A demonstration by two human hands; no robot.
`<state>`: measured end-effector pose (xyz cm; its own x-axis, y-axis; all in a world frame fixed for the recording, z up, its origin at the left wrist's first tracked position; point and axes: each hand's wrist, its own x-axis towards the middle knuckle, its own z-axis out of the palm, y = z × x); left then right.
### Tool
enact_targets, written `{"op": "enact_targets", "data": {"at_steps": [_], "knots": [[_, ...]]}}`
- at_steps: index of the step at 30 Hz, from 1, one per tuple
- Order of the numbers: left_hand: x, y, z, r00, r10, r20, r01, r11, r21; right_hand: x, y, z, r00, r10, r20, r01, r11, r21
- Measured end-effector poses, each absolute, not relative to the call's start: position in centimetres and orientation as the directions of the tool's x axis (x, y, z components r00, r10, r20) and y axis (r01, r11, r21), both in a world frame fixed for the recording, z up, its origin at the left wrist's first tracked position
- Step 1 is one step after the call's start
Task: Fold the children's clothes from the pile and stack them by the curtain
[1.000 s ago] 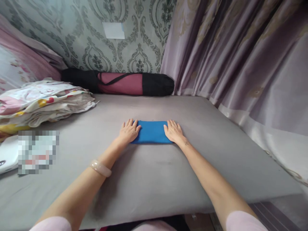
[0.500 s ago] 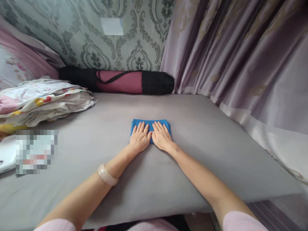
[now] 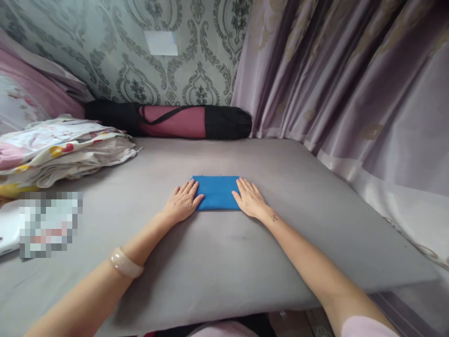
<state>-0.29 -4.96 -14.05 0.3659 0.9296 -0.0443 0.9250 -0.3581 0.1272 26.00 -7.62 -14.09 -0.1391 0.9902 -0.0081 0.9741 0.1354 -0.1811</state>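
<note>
A folded blue cloth lies flat as a neat rectangle on the grey-covered surface. At its left edge rests my left hand, palm down with the fingers stretched out and the thumb on the cloth. My right hand lies flat over the right edge, fingers spread and pointing away from me. Neither hand grips anything. A pale bangle circles my left wrist area.
Folded patterned fabrics are piled at the left, with a white object and a blurred-out item in front. Along the wall lies a long black and maroon bag. Purple curtains hang along the right side.
Both hands have slid apart from the middle of the blue cloth to its left and right edges. The cloth's middle is now uncovered and its outline looks more even.
</note>
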Motion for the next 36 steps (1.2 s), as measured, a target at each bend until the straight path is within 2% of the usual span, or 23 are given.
{"op": "enact_targets", "data": {"at_steps": [4, 9, 14, 19, 23, 27, 32, 36], "knots": [[0.2, -4.2, -12.4, 0.293, 0.954, -0.057, 0.952, -0.287, 0.103, 25.6, -7.1, -12.2, -0.062, 0.996, -0.062, 0.983, 0.05, -0.18], [4.2, -3.7, -11.8, 0.338, 0.923, 0.182, 0.923, -0.363, 0.128, 22.7, -5.6, -11.7, -0.113, 0.975, 0.192, 0.965, 0.153, -0.213], [5.9, -3.2, -14.2, 0.375, 0.926, 0.048, 0.913, -0.378, 0.155, 21.7, -5.1, -14.7, -0.16, 0.984, 0.082, 0.963, 0.173, -0.206], [4.9, -2.7, -14.5, 0.379, 0.923, 0.072, 0.901, -0.386, 0.197, 22.6, -4.9, -15.1, -0.164, 0.983, 0.088, 0.95, 0.181, -0.254], [3.3, -1.7, -14.0, 0.245, 0.955, 0.167, 0.936, -0.277, 0.215, 24.1, -4.3, -14.1, -0.032, 0.986, 0.162, 0.947, 0.082, -0.312], [1.4, -0.3, -14.3, 0.06, 0.986, 0.154, 0.968, -0.096, 0.232, 25.6, -4.1, -13.7, 0.137, 0.979, 0.152, 0.949, -0.086, -0.302], [0.6, 0.7, -14.7, 0.016, 0.995, 0.102, 0.948, -0.047, 0.314, 25.9, -4.2, -14.0, 0.172, 0.972, 0.159, 0.948, -0.12, -0.295], [0.7, 0.7, -14.2, -0.003, 0.999, 0.048, 0.894, -0.018, 0.447, 25.7, -3.9, -14.2, 0.21, 0.963, 0.171, 0.902, -0.124, -0.414]]}}
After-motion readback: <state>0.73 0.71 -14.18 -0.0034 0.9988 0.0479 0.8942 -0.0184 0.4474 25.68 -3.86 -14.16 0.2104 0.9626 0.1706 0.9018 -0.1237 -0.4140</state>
